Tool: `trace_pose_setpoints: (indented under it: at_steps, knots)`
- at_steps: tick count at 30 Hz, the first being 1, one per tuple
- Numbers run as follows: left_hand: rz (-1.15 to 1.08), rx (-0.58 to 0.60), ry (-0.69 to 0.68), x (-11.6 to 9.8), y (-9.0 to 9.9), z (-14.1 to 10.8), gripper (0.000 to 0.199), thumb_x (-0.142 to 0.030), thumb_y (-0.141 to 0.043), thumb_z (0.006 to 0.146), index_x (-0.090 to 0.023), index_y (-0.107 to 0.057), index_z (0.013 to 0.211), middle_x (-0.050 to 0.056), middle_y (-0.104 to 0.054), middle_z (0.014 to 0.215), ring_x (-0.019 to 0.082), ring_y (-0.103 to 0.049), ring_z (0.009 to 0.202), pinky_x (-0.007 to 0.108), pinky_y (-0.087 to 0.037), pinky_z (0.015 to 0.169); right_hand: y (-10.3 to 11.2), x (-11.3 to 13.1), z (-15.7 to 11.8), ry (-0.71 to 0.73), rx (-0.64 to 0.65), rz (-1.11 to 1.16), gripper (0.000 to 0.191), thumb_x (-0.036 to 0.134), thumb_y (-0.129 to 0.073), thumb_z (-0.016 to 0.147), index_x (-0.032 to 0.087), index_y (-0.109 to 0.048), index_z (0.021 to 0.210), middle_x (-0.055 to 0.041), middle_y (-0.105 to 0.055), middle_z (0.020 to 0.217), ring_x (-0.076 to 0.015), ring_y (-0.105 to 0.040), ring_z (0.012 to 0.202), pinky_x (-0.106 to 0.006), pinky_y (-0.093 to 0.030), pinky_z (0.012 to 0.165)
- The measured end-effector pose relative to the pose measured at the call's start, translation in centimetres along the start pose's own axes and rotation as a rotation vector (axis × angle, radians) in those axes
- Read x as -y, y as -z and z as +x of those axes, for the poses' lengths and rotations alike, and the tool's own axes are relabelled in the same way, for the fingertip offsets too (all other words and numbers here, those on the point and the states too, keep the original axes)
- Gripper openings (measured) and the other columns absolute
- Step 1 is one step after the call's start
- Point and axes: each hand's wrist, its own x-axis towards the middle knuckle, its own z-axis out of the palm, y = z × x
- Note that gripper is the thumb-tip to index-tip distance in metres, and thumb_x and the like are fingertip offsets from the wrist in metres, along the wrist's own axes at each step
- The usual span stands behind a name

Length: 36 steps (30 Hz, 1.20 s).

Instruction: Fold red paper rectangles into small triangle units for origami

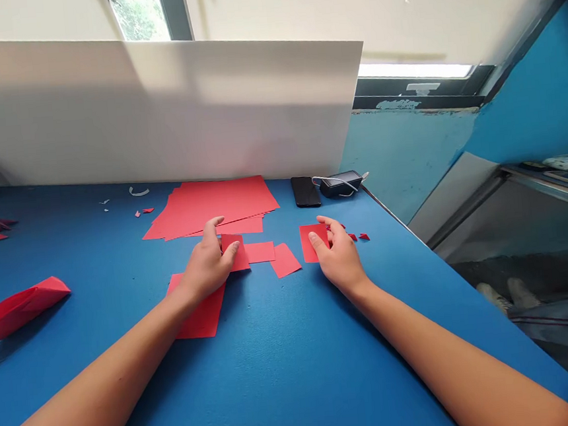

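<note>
The left hand (pixel 208 265) pinches a small red paper piece (pixel 234 252) between thumb and fingertips, near the centre of the blue worktop (pixel 91 395). The right hand (pixel 336 253) is curled over a red paper rectangle (pixel 313 243). Its thumb is hidden from this view, so a pinch cannot be confirmed; the fingers appear to bear on the paper. Grip technique: hold each piece by its edge, leaving most of its face uncovered.

Between the hands lie two loose red pieces (pixel 260 252) (pixel 285 260). A red sheet (pixel 204 316) lies under the left wrist. A stack of red sheets (pixel 208 206) sits toward the rear edge, beside a black phone (pixel 305 192). Red scraps (pixel 363 236) lie just beyond the right hand. A folded red paper form (pixel 18 308) rests near the left edge.
</note>
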Motion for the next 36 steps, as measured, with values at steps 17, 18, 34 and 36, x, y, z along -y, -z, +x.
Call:
trace_pose_setpoints:
  at_steps: [17, 18, 34, 36]
  knots:
    - [-0.42, 0.423, 0.02, -1.0, -0.1, -1.0, 0.047, -0.04, -0.05, 0.087, -0.02, -0.044, 0.129, -0.009, -0.038, 0.051, 0.011, -0.035, 0.044, 0.021, -0.026, 0.046, -0.6, 0.4, -0.9, 0.065, 0.206, 0.143, 0.035, 0.034, -0.054, 0.087, 0.018, -0.052, 0.118, -0.0002, -0.066, 0.068, -0.0163, -0.059, 0.061, -0.027, -0.046, 0.06]
    - [-0.366, 0.412, 0.027, -1.0, -0.1, -1.0, 0.042, -0.041, -0.048, 0.088, -0.02, -0.05, 0.124, -0.008, -0.04, 0.05, 0.011, -0.036, 0.045, 0.022, -0.026, 0.046, -0.7, 0.5, -1.0, 0.044, 0.214, 0.177, 0.036, 0.036, -0.055, 0.087, 0.019, -0.053, 0.119, -0.0012, -0.067, 0.071, -0.0174, -0.061, 0.064, -0.028, -0.048, 0.062]
    - [-0.102, 0.287, -0.31, -2.7, -1.4, -2.6, 0.018, -0.021, -0.052, 0.087, -0.017, -0.067, 0.078, 0.002, -0.06, 0.066, 0.016, -0.052, 0.07, 0.027, -0.04, 0.064, -1.2, 0.7, -2.1, -0.077, 0.445, 0.367, 0.02, 0.038, -0.061, 0.086, 0.018, -0.058, 0.085, -0.0017, -0.064, 0.074, -0.0149, -0.061, 0.064, -0.024, -0.047, 0.056]
    - [-0.203, 0.276, -0.228, -2.9, -1.3, -2.6, 0.019, -0.024, -0.052, 0.087, -0.018, -0.067, 0.077, 0.001, -0.061, 0.065, 0.014, -0.052, 0.066, 0.025, -0.039, 0.061, -1.1, 0.9, -2.0, -0.103, 0.483, 0.411, 0.019, 0.037, -0.061, 0.086, 0.019, -0.058, 0.089, -0.0028, -0.067, 0.079, -0.016, -0.065, 0.066, -0.025, -0.05, 0.058]
